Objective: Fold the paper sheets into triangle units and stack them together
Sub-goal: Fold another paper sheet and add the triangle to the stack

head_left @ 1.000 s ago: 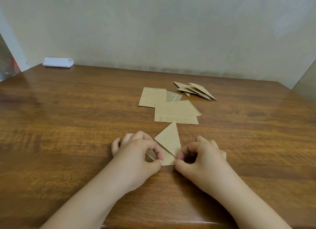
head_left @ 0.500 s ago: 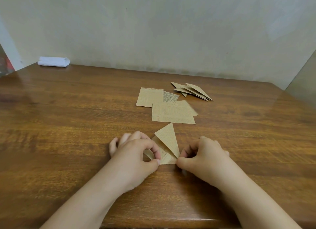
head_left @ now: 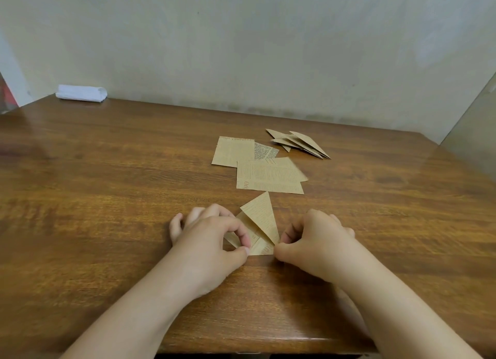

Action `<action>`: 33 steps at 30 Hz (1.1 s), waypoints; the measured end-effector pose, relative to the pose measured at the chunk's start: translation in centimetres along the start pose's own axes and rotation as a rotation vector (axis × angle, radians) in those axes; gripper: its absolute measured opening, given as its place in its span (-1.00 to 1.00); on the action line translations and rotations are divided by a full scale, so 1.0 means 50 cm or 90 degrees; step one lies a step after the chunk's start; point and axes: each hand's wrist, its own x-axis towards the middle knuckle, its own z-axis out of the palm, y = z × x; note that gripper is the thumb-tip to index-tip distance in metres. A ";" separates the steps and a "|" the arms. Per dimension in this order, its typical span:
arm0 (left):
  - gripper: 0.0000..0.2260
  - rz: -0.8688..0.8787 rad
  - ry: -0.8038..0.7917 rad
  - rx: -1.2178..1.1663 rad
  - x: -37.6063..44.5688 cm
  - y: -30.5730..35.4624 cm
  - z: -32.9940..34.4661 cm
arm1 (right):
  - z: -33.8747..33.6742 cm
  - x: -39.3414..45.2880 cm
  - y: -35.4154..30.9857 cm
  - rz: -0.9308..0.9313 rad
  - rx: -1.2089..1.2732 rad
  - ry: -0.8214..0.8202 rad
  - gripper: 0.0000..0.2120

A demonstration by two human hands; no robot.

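Both your hands are pinching the half-folded sheet (head_left: 259, 224) near the table (head_left: 107, 197) edge. Your left hand (head_left: 212, 240) is gripping its left corner with curled thumb and forefinger; your right hand (head_left: 316, 240) is nipping its right corner.

Two hands are seen: the left hand (head_left: 206, 240) and the right hand (head_left: 319, 243). One partly folded paper piece (head_left: 261, 219) is held between them on the single wooden worktop (head_left: 107, 197). At twelve o'clock from it, flat unfolded sheets (head_left: 268, 177) are laid overlapping; at least three can be counted. At one o'clock, one stack of folded triangle units (head_left: 300, 143) is found; its exact number cannot be told. One white roll (head_left: 81, 92) is seen at ten o'clock.
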 end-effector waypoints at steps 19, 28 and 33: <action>-0.87 0.005 -0.006 -0.002 0.002 -0.005 0.000 | -0.006 -0.068 0.043 -0.323 -0.130 0.029 -0.70; -0.78 0.174 -0.007 0.111 -0.003 -0.006 -0.008 | -0.020 -0.032 0.044 -0.525 -0.223 0.033 -0.90; -0.75 0.291 -0.138 0.181 0.042 -0.006 -0.048 | -0.014 -0.016 0.033 -0.535 -0.273 0.003 -0.66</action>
